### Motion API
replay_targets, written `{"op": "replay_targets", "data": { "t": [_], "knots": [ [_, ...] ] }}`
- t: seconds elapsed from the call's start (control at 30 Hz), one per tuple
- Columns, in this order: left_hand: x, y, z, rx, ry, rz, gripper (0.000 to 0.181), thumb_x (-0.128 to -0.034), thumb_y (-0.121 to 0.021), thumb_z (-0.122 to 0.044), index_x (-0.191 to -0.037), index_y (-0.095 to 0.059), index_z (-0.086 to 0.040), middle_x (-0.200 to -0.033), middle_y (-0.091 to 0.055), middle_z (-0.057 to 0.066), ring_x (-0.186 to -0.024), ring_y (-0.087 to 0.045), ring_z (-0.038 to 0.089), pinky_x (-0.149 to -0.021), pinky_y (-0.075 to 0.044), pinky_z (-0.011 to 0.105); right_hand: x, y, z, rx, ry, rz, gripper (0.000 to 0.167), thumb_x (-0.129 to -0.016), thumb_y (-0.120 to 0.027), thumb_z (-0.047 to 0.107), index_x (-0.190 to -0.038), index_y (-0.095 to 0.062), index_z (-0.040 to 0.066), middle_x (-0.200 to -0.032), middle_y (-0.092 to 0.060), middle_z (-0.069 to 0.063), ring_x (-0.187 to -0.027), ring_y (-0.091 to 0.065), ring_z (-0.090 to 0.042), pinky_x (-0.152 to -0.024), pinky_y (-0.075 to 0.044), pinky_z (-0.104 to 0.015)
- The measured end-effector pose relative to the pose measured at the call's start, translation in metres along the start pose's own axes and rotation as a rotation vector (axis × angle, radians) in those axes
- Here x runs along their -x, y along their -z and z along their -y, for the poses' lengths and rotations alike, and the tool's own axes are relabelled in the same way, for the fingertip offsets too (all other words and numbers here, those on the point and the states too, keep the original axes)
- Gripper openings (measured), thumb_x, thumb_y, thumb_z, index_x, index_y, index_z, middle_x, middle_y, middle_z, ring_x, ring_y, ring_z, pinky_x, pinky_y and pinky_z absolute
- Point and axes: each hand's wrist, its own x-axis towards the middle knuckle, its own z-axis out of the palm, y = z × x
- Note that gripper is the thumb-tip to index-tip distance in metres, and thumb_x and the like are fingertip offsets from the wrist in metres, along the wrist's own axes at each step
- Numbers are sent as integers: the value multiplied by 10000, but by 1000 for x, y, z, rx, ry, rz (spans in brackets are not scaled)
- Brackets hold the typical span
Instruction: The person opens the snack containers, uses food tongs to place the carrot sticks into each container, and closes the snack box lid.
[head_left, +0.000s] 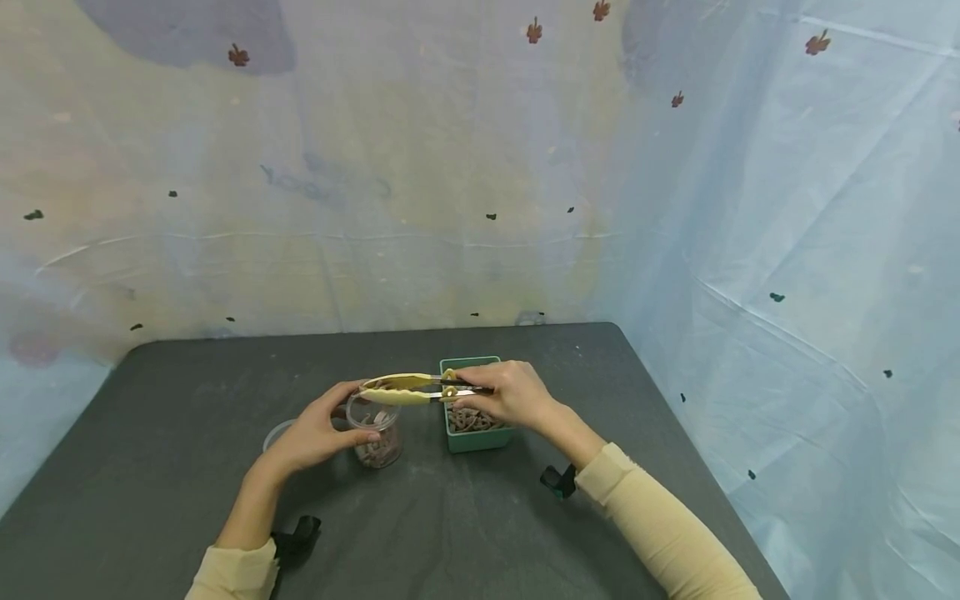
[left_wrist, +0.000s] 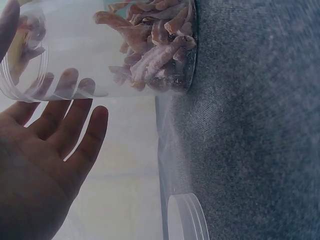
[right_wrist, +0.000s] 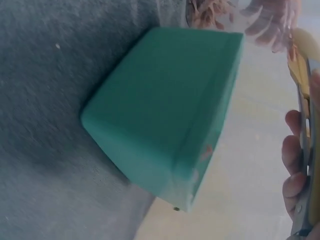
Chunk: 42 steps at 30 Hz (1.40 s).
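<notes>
A clear plastic jar (head_left: 380, 446) stands on the table, with brownish dried strips (left_wrist: 155, 47) piled in its lower part. My left hand (head_left: 318, 433) holds it near the rim, thumb on one side and fingers on the other. With my right hand (head_left: 513, 396) I grip a pair of yellow-tipped tongs (head_left: 401, 397). The tongs lie level, their tips over the jar's mouth, and some brownish strips show between them. Below my right hand sits a green rectangular container (head_left: 480, 440) full of similar strips (head_left: 472, 418). The right wrist view shows mainly the green container's outer wall (right_wrist: 160, 95).
A round translucent lid (left_wrist: 187, 217) lies on the dark table (head_left: 465, 533), left of the jar and partly behind my left hand. A pale patterned sheet (head_left: 420, 167) hangs behind the table's far edge and along its right side.
</notes>
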Motion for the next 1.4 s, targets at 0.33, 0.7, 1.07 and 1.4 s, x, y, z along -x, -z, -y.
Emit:
{"op": "replay_targets", "data": {
  "t": [0.33,0.7,1.07,1.4],
  "knots": [
    [-2,-3,1,2,-34,5,804,-859,-787,-361,-1517,-388,-125,-1478,-459,172,-1280,-509,386,-959,-469,561,-24,27,-6,-12,18,189,479,-850,-780,356,-1278,-696,160,-1195,-733,-11,-637,-682,-66,-493,-387,-157],
    [-4,-4,2,23,-29,16,773,-860,-785,-363,-1504,-406,-168,-1470,-471,115,-1256,-526,331,-956,-467,525,-49,46,-2,46,76,331,457,-864,-766,386,-1272,-702,190,-1149,-753,29,-773,-718,-64,-578,-489,-197],
    [-5,-4,4,49,-67,9,729,-863,-788,-326,-1485,-431,-190,-1413,-508,90,-1163,-559,270,-926,-480,495,-71,51,11,58,48,489,480,-894,-722,433,-1311,-674,199,-1170,-746,26,-765,-704,-74,-566,-466,-205],
    [-4,-2,1,31,-27,4,794,-841,-801,-370,-1499,-412,-156,-1439,-491,114,-1165,-557,274,-932,-484,499,-67,49,8,61,42,470,515,-896,-701,479,-1333,-656,210,-1203,-732,41,-811,-714,-68,-599,-489,-219]
  ]
}}
